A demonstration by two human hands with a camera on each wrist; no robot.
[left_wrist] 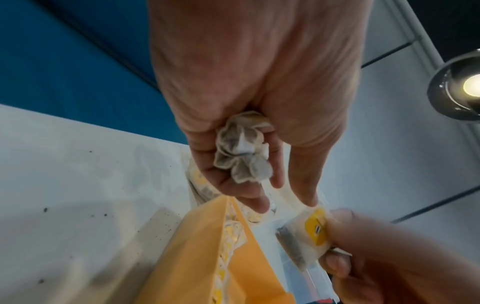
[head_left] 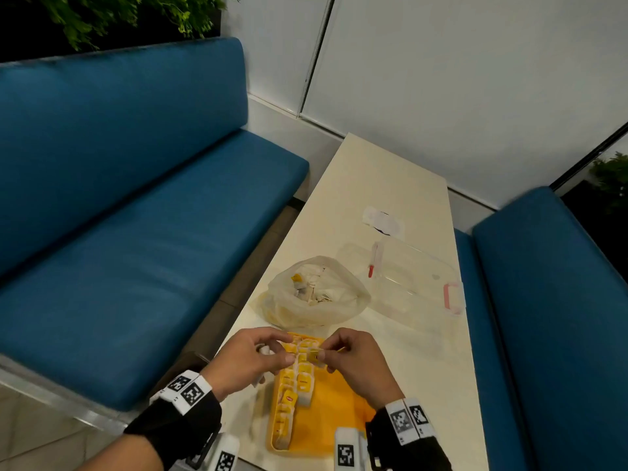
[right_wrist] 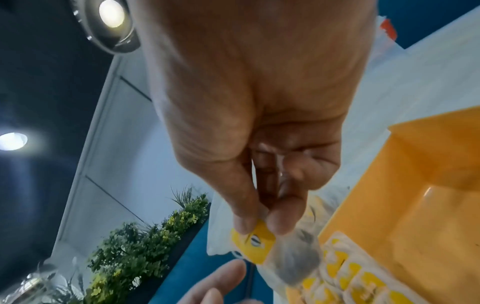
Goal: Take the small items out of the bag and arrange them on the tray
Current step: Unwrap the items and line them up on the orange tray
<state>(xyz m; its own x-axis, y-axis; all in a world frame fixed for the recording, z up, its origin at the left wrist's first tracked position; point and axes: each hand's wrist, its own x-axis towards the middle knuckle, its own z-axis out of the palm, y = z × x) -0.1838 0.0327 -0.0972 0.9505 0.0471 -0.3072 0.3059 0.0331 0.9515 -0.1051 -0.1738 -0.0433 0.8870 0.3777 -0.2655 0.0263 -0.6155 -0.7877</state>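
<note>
Cream table; yellow tray lengthwise, tea bag pinched.

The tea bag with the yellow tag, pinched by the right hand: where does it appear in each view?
Head: centre bottom, tea bag between both hands.
Left wrist: lower right, right hand pinching it.
Right wrist: bottom centre, under the fingertips.
Shared landmark: the yellow tray.

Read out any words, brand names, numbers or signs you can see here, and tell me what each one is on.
No text can be read.
Yellow tag of the tea bag pinched by the right hand: a dark oval logo, blurred.
Tea bags on the yellow tray: one red logo, too small.
Wristbands: black-and-white square code markers, no words.
</note>
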